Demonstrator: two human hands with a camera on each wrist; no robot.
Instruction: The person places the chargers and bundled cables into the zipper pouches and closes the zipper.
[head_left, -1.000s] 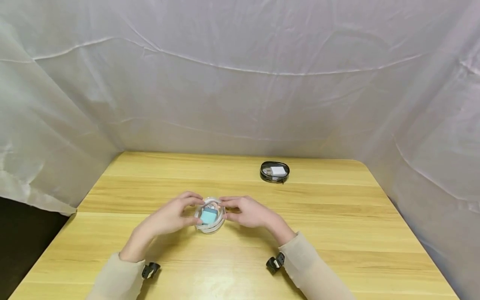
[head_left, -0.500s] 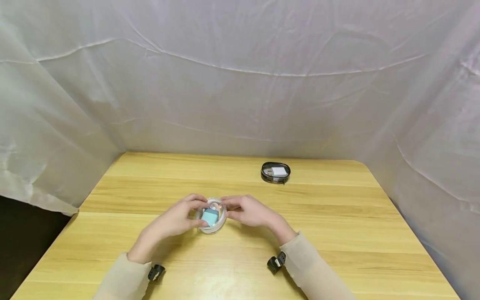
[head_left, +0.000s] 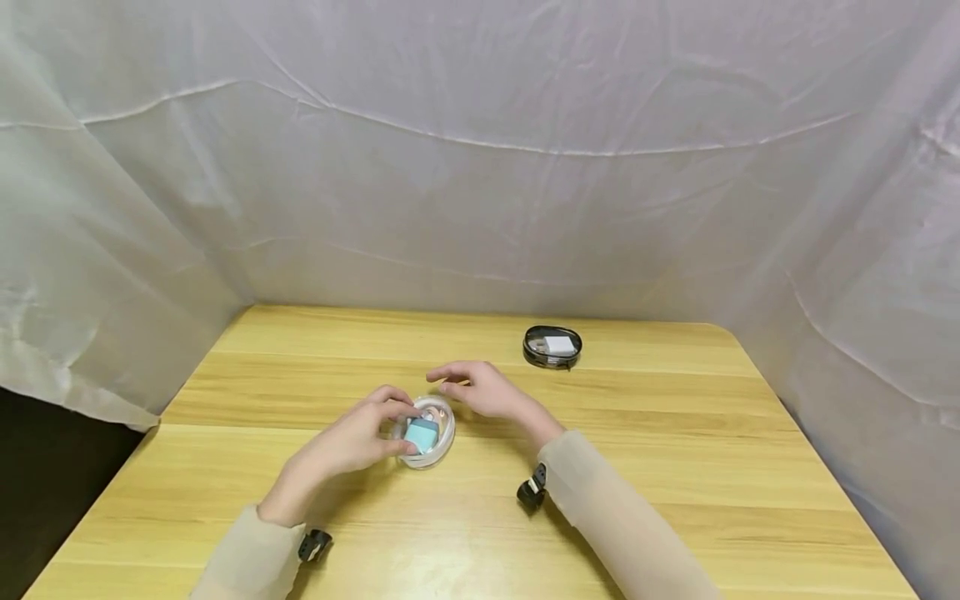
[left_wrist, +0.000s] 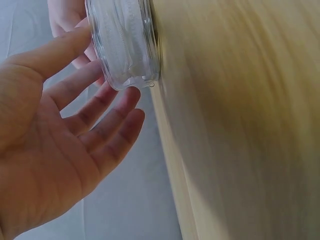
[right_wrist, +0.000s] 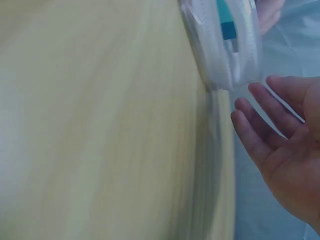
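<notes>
A small round clear zip case with a whitish rim sits on the table in the head view. Inside it shows a teal charger plug. My left hand holds the case by its left side, thumb at the near edge and fingers at the far edge. In the left wrist view the thumb and index finger meet the wall of the clear case. My right hand is off the case, just beyond its right rim, fingers loosely bent with nothing in them. The right wrist view shows the relaxed right hand beside the case.
A second clear case with black trim and a white plug inside lies farther back, right of centre. The wooden table ends at pale hanging sheeting behind and at both sides.
My right hand has let go of the case's right side and moved away from me. My left hand and the case have shifted slightly right. The black-trimmed case stays in place.
</notes>
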